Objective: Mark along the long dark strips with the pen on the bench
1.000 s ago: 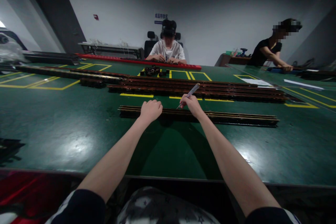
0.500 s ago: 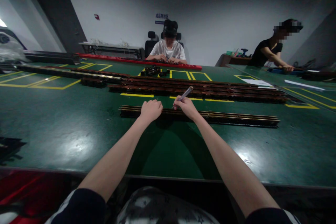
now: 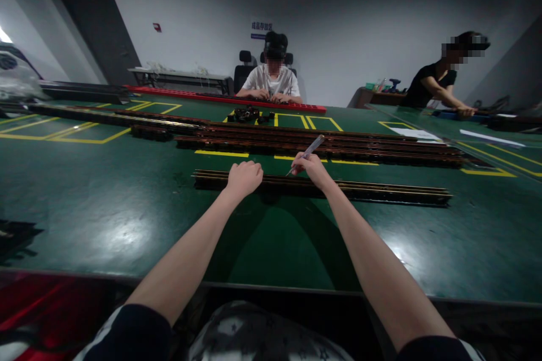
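Note:
A long, dark strip [image 3: 393, 192] with brass-coloured edges lies crosswise on the green table in front of me. My left hand [image 3: 245, 177] is closed over its left part, fingers curled down on the far side and partly hidden. In a pinch, my right hand [image 3: 311, 168] holds a slim pen-like tool [image 3: 314, 145] with a translucent handle. Its thin tip points down and left to the strip's top, between my two hands; whether it touches cannot be made out.
Beyond the strip lies a bundle of similar long strips [image 3: 322, 141]. Behind it are a small pile of black parts [image 3: 248, 115] and a long red rail [image 3: 190, 93]. One person [image 3: 273, 79] sits opposite; another [image 3: 436, 82] works at right. Papers [image 3: 412, 133] lie at right.
My right hand has moved a little to the right along the strip with the pen-like tool. My left hand has stayed in place on the strip.

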Demonstrator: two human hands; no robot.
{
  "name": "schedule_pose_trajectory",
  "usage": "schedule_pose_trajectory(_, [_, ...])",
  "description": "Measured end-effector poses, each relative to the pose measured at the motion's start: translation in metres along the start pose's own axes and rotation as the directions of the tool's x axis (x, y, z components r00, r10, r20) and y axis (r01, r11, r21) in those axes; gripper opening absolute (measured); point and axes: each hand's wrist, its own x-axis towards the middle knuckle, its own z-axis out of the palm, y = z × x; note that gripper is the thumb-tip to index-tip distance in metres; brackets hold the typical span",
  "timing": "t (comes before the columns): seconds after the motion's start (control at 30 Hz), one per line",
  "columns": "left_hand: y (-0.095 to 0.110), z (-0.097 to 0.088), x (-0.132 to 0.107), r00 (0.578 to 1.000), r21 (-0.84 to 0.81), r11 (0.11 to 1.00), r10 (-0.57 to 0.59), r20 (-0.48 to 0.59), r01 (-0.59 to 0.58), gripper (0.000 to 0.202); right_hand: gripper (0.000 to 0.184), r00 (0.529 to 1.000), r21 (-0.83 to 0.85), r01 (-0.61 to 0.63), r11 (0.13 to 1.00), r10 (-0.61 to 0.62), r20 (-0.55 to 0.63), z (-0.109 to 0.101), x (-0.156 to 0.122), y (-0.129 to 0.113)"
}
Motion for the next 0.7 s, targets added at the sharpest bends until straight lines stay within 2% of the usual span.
schedule_pose_trajectory(0.4, [-0.0009,0.0013,0.0009,1.0,0.0,1.0,0.01,-0.004,-0.01,0.044,0.013,1.0,0.047,0.022,0.999,-0.022,0.0,0.0018,-0.0014,0.0034])
schedule_pose_trajectory(0.7, [-0.0027,-0.0001,0.0013,1.0,0.032,0.999,-0.014,-0.012,0.015,0.043,0.014,0.995,-0.056,0.093,0.994,-0.092,0.021,0.0029,-0.0014,0.0039])
